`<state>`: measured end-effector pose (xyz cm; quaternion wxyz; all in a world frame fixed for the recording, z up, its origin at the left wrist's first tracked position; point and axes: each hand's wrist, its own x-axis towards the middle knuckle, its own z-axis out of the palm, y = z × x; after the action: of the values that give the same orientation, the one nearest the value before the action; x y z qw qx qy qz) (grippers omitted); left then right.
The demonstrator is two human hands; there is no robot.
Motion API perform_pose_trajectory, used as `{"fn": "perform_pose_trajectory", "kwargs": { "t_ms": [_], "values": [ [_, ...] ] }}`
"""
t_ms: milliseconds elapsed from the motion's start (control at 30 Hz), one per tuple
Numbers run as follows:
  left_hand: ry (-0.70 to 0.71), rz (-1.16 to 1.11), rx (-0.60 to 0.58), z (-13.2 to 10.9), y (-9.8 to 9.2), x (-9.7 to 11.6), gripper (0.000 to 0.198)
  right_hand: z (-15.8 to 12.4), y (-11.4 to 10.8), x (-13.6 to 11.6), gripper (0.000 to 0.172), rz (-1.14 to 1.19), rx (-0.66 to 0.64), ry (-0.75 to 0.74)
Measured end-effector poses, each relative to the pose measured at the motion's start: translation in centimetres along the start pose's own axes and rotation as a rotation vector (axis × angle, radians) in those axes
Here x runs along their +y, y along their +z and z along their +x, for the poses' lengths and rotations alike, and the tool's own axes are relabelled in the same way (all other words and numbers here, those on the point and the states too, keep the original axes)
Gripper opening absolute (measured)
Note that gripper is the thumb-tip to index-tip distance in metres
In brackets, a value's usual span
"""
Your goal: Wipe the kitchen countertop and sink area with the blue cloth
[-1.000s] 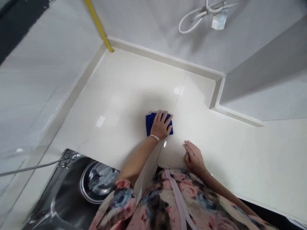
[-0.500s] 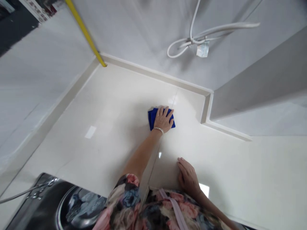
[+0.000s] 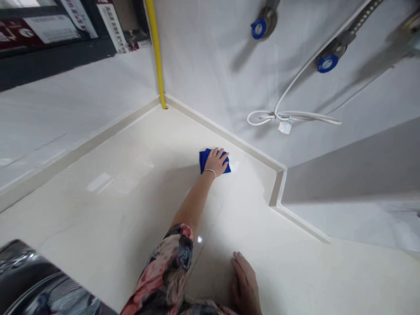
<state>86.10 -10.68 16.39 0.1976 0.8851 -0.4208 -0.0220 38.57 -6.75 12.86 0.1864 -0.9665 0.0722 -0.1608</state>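
Matt blue cloth (image 3: 202, 161), smooth glossy countertop (image 3: 295, 271), shiny metal sink (image 3: 16, 275).

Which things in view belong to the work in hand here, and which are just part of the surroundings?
In use:
- blue cloth, under the spread left hand
- pale countertop, beneath the cloth

Surroundings:
- yellow pipe in the corner
- bundled white cable
- valves with blue handles
- sink, partly in view

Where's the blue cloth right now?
Head view, about mid-frame: the blue cloth lies on the pale counter under the left hand, near the low ledge along the back wall.
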Motion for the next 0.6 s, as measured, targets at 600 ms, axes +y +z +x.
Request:
{"fn": "perform_pose_trajectory", "kwargs": {
  "t_ms": [600],
  "values": [
    [-0.841,0.253,0.169,-26.4,-14.8,-22.4,0.062,-1.2,2.5,3.0,0.061,-0.007,0.103,-0.171]
  ]
}}
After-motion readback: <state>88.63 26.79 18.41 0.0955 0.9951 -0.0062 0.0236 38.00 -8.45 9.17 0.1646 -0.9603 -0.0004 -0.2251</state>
